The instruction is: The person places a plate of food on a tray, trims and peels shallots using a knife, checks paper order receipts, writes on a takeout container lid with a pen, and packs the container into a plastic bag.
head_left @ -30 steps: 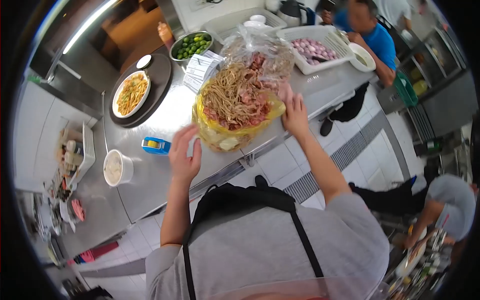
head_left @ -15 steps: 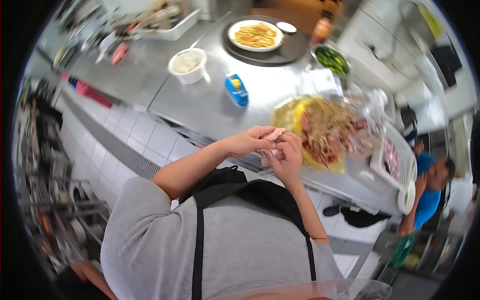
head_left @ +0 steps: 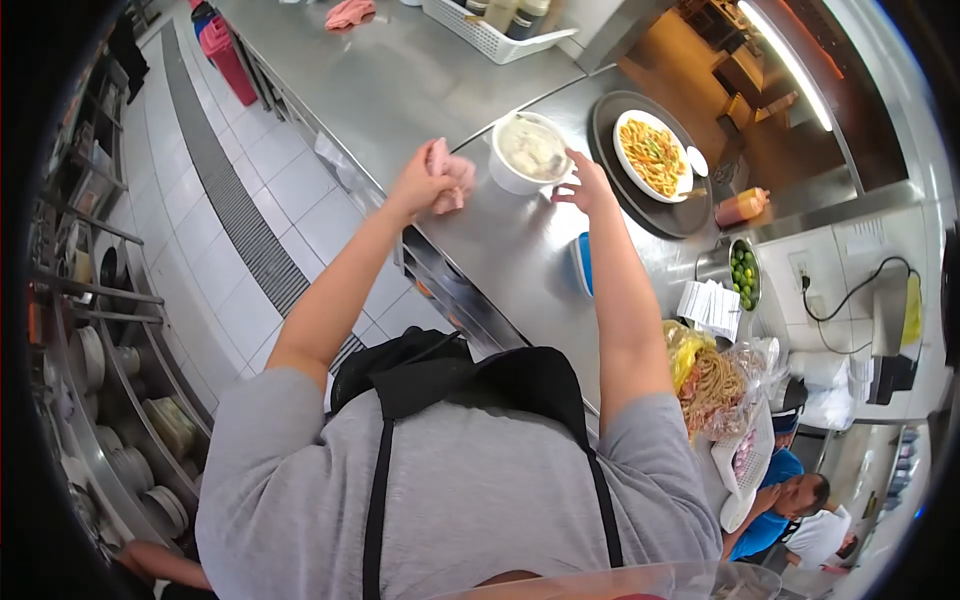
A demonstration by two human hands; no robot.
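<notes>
My left hand (head_left: pixel 422 184) is closed around a crumpled pink cloth (head_left: pixel 452 178), above the front edge of the steel counter. My right hand (head_left: pixel 582 185) is at the right side of a round white plastic tub (head_left: pixel 515 176), its fingers apart and partly curled near the rim. Whether the fingertips touch the tub cannot be made out. Inside the tub is a pale, creamy-white food (head_left: pixel 530 148). A blue box (head_left: pixel 584 264) lies on the counter, partly hidden by my right forearm.
A dark round tray (head_left: pixel 608 150) bears a white plate of noodles (head_left: pixel 650 152) and a small white dish (head_left: pixel 697 160). Nearby are an orange sauce bottle (head_left: pixel 742 206), a bowl of green limes (head_left: pixel 743 272) and bagged noodles (head_left: pixel 715 385). A person in blue (head_left: pixel 765 510) is at far right.
My hands have separated and moved forward over the counter. The pink cloth, earlier between both hands, is now in my left alone; my right has reached the tub. The view has turned.
</notes>
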